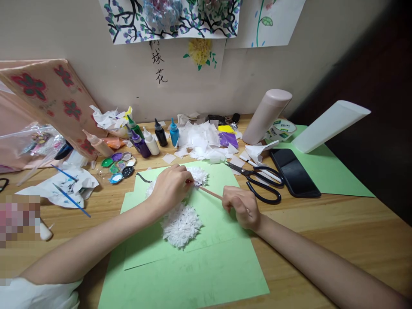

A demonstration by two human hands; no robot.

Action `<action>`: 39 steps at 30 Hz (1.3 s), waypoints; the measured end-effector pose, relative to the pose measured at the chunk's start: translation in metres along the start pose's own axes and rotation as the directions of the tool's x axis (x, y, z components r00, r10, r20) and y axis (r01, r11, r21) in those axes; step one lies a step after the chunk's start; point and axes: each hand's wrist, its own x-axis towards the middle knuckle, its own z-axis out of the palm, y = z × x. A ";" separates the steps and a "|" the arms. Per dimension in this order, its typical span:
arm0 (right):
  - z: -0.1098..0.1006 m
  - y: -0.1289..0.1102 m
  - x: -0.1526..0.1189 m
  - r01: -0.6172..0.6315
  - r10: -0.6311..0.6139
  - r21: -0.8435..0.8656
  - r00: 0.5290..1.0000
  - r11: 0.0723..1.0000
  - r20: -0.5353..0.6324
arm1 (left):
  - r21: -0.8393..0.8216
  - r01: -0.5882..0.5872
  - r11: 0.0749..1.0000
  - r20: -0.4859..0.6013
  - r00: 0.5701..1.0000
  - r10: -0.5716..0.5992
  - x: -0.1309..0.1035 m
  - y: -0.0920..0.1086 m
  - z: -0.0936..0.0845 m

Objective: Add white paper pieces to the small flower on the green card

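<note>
Light green paper (225, 257) lies on the wooden table under white fluffy paper clusters, one of them (182, 225) near the middle. My left hand (170, 186) is closed over the upper clusters, its fingertips pinched at a small reddish bit by the left end of a thin pinkish strip (210, 192). The strip's other end runs into my right hand (241, 206), whose fingers are curled round it. A short dark painted line (143, 177) shows left of the upper clusters.
Black-handled scissors (254, 174) and a phone (294, 173) lie to the right. White paper squares (199, 139) are heaped behind the hands, beside paint bottles (140, 143). Paint caps (116, 178) and brushes (71, 199) are at left; two tall containers (267, 116) stand behind.
</note>
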 end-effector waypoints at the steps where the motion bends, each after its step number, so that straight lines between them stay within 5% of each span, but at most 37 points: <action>1: 0.000 0.000 0.000 0.004 -0.003 -0.014 1.000 1.000 0.027 | 0.002 -0.001 1.000 0.000 1.000 0.001 0.000 0.000 0.000; 13: 0.001 0.002 0.003 -0.074 0.083 -0.090 0.991 0.993 0.101 | -0.052 0.037 0.998 0.030 0.999 -0.036 0.001 0.000 -0.003; 19: 0.003 0.002 0.003 -0.188 0.193 -0.058 0.977 0.980 0.091 | -0.069 0.190 0.979 0.044 0.981 -0.187 0.005 -0.024 -0.012; 24: 0.007 0.003 0.005 -0.463 0.466 0.096 0.885 0.881 -0.003 | -0.070 0.241 0.968 0.101 0.967 -0.234 0.010 -0.045 -0.008; 27: 0.008 0.003 0.006 -0.526 0.539 0.182 0.842 0.831 -0.027 | -0.079 0.250 0.965 0.111 0.964 -0.240 0.011 -0.048 -0.006; 34: 0.005 0.001 0.002 -0.376 0.378 0.049 0.925 0.926 -0.043 | -0.052 0.257 0.965 0.198 0.950 -0.243 0.025 -0.047 -0.015; 39: 0.007 0.003 0.003 -0.407 0.407 0.040 0.913 0.913 0.015 | 0.015 0.270 0.963 0.251 0.931 -0.265 0.037 -0.040 -0.024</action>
